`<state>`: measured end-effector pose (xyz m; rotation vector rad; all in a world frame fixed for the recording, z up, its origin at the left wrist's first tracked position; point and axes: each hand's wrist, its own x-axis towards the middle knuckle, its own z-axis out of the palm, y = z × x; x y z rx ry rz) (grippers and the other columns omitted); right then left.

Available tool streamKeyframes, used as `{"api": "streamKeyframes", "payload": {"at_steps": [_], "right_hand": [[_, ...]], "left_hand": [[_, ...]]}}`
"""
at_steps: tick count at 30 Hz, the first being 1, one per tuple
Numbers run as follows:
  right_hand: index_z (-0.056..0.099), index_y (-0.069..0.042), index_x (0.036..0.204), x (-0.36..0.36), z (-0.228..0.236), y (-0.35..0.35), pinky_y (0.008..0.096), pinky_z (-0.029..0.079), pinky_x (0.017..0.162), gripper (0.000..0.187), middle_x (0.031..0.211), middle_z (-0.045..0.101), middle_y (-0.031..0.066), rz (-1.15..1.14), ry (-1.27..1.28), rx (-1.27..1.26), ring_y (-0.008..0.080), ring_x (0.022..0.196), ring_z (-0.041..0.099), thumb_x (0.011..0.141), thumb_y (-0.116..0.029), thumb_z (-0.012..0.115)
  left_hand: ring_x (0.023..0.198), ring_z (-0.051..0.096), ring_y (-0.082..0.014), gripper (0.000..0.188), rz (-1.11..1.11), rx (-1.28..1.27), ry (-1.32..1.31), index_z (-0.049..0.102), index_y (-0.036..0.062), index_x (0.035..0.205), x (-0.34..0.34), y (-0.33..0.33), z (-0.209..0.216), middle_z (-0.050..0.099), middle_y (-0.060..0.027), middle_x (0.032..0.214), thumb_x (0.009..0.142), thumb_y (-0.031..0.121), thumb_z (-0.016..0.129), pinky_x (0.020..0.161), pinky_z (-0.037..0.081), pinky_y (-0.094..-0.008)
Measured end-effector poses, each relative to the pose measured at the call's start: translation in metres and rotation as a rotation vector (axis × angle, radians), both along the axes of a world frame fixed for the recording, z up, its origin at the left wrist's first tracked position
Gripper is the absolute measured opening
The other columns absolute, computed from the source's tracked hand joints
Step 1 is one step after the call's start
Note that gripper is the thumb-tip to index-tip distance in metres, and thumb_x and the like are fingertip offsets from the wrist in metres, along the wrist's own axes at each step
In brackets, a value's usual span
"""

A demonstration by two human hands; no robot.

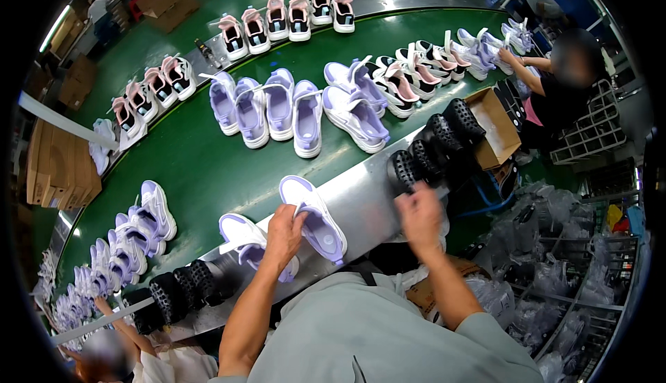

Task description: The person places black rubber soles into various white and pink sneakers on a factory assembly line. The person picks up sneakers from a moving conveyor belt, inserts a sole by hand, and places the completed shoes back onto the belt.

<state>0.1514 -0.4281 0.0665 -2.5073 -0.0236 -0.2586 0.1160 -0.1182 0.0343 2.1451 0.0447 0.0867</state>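
In your closed left hand (282, 234) is a low white-and-lavender sneaker (321, 225); beside your blurred right hand (420, 218), its grip unclear, are black, studded, rounded blocks (406, 168).

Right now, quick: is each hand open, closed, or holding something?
Left hand: closed, holding a lavender shoe by its edge.
Right hand: blurred, near the black studded forms; open or closed, I can't tell.
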Motion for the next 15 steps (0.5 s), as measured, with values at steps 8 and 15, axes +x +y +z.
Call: {"api": "streamKeyframes", "payload": {"at_steps": [8,15], "right_hand": [[0.053,0.001,0.125,0.125,0.003,-0.126,0.0483,0.054,0.083,0.063,0.112,0.063,0.0225,-0.268,0.214,-0.718,0.0392,0.101,0.064,0.096,-0.055,0.057],[0.061,0.000,0.093,0.088,0.070,-0.072,0.0497,0.053,0.071,0.041,0.083,0.067,0.0228,0.097,-0.039,-0.389,0.0417,0.079,0.067,0.095,-0.041,0.064]], "left_hand": [[0.076,0.055,-0.0297,0.020,-0.069,-0.003,0.098,0.063,-0.0024,0.097,0.019,-0.004,0.000,0.057,-0.0166,0.083,0.095,0.017,0.065,0.072,0.045,-0.0396],[0.073,0.053,-0.0300,0.030,-0.052,0.013,0.156,0.060,-0.0025,0.090,0.019,0.007,-0.014,0.057,-0.0174,0.081,0.098,0.026,0.063,0.069,0.044,-0.0410]]}}
